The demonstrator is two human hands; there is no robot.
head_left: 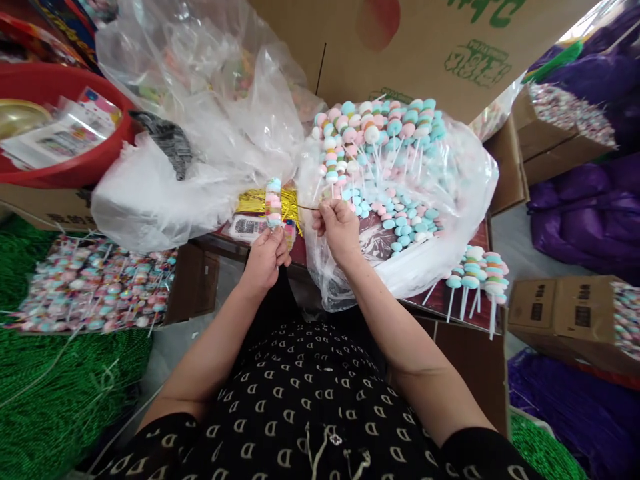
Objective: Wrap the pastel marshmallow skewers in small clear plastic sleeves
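Note:
My left hand (265,260) grips a pastel candy skewer in a clear sleeve (273,203), upright, with the pink and white discs showing above my fingers. My right hand (340,230) pinches a thin gold twist tie (310,207) that runs across towards the sleeve's neck. Behind the hands lies a bunch of gold twist ties (255,201). To the right, a large clear plastic bag (465,180) holds many pink, white and blue candy skewers (380,160). Several loose skewers (475,280) rest on a dark red surface (450,307) below it.
Sleeved skewers (95,287) lie piled at left on green strands (55,393). A red plastic basin (65,167) holds papers, beside white plastic bags (150,193). Cardboard boxes (560,313) and purple bags (580,213) stand at right.

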